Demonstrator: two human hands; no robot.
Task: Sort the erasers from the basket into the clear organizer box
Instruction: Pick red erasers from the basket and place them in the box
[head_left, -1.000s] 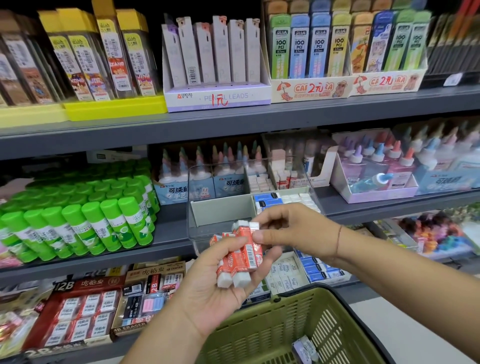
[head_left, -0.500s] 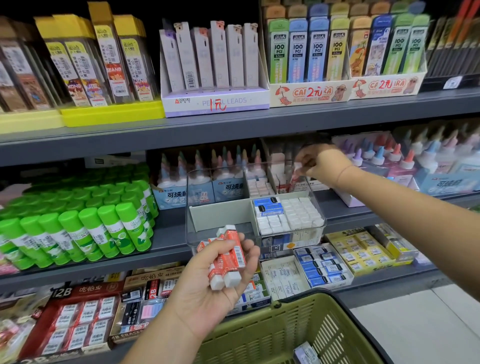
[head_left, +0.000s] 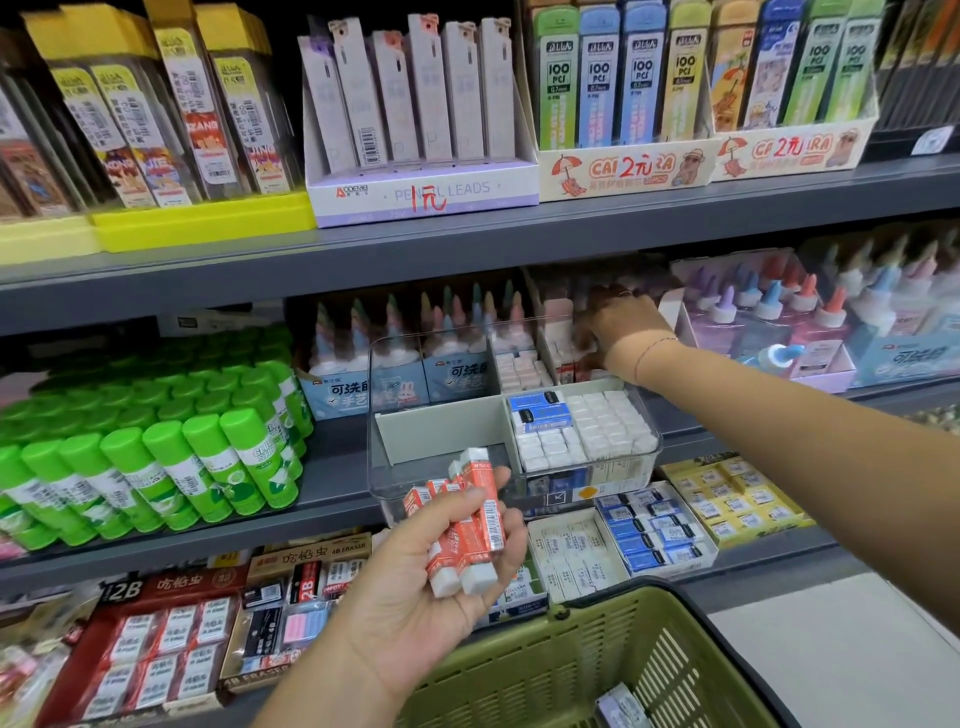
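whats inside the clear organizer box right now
In the clear organizer box: white erasers and blue-sleeved erasers front right, small pale erasers behind them. The right hand covers the back right compartment; orange-sleeved erasers in the left hand hide part of the front left.

The erasers (head_left: 483, 514) in your left grip (head_left: 415, 597) have matt white rubber ends and glossy orange paper sleeves. At twelve o'clock from them, the organizer box (head_left: 405, 457) is clear, shiny plastic. At five o'clock, the basket (head_left: 545, 670) is matt olive plastic. The shelf (head_left: 467, 244) looks like matt grey metal.
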